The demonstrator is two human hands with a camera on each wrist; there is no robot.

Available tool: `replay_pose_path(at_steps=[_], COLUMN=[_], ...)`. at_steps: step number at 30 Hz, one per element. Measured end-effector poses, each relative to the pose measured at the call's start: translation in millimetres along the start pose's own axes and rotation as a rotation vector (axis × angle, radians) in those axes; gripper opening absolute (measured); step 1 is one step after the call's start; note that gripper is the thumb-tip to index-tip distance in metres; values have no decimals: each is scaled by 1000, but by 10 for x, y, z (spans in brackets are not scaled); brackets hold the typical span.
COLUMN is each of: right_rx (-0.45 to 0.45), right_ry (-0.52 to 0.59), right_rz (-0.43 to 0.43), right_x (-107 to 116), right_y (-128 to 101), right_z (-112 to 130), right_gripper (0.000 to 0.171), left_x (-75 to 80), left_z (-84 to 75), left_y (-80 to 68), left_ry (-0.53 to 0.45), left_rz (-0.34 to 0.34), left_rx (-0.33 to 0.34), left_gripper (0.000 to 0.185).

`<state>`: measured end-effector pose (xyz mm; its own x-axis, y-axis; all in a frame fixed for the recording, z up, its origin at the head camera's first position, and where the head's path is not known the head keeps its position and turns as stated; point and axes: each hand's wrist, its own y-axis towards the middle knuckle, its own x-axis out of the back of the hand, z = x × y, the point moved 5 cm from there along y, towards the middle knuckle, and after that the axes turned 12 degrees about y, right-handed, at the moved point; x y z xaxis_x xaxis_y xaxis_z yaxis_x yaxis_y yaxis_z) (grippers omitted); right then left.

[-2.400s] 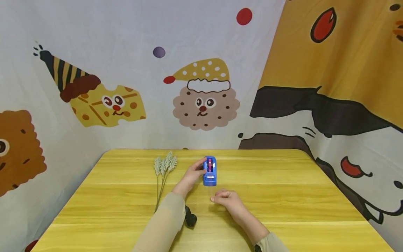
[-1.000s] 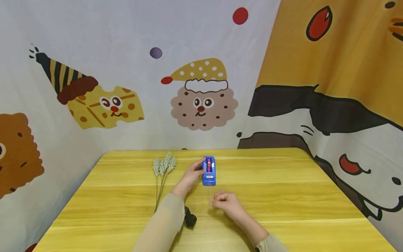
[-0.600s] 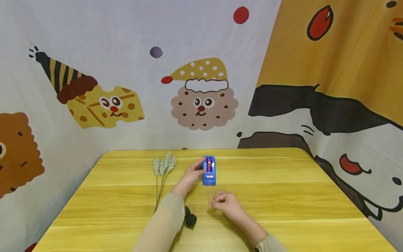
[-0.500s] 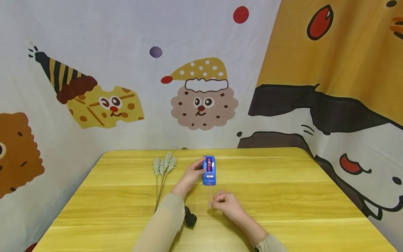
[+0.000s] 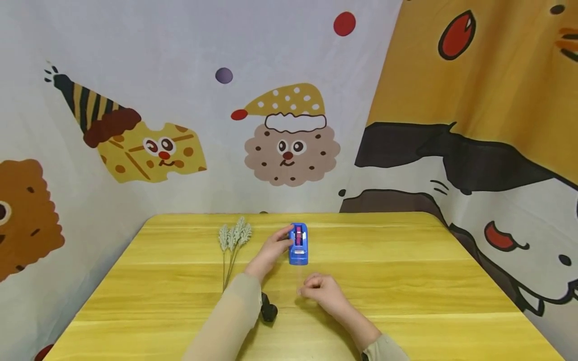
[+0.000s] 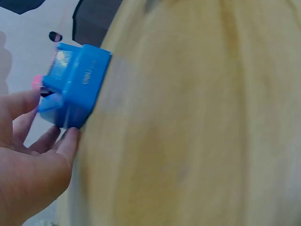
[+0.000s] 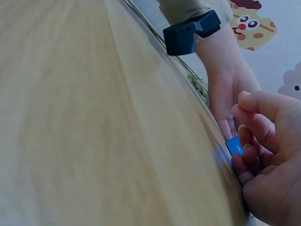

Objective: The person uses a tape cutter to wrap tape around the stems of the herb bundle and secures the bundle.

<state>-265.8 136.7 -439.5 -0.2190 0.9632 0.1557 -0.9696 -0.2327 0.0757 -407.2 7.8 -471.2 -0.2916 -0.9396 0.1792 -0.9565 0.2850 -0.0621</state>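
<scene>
A blue tape dispenser (image 5: 298,244) with a pink roll core stands near the back middle of the table. My left hand (image 5: 271,250) grips it from its left side. In the left wrist view, the fingers of the left hand (image 6: 40,160) curl round the rear of the dispenser (image 6: 77,80), beyond its toothed cutting edge. Closer to me, my right hand (image 5: 325,292) pinches the end of a clear strip of tape (image 5: 300,273), which runs faintly back to the dispenser. The right wrist view shows the right hand (image 7: 270,150) partly hiding the dispenser (image 7: 234,145); the strip is hard to make out there.
Several pale green artificial stems (image 5: 232,243) lie left of the left arm on the wooden table (image 5: 397,281). A black wrist camera (image 5: 268,309) sits at the left sleeve. A cartoon-printed cloth (image 5: 180,60) hangs behind the table.
My right hand has drawn slightly toward me, so the clear strip between it and the dispenser is longer. The left hand keeps its grip on the dispenser. The head view has shifted slightly.
</scene>
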Motion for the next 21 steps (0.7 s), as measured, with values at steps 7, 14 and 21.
replay_pose_path(at_steps=[7,14,21], right_rx=[-8,3,12], right_ry=[27,38,52], right_rz=[4,9,15], right_x=[-33,-29,-20], right_y=[-12,-24,-18], right_z=[3,-7,-27], right_gripper=[14,13,12], left_x=[242,727,1250], left_z=[-286,-479,-380], left_y=[-211,-453,-667], left_ry=[31,125,274], left_rz=[42,-17,-133], left_rx=[-37,-26,103], left_gripper=[42,41,50])
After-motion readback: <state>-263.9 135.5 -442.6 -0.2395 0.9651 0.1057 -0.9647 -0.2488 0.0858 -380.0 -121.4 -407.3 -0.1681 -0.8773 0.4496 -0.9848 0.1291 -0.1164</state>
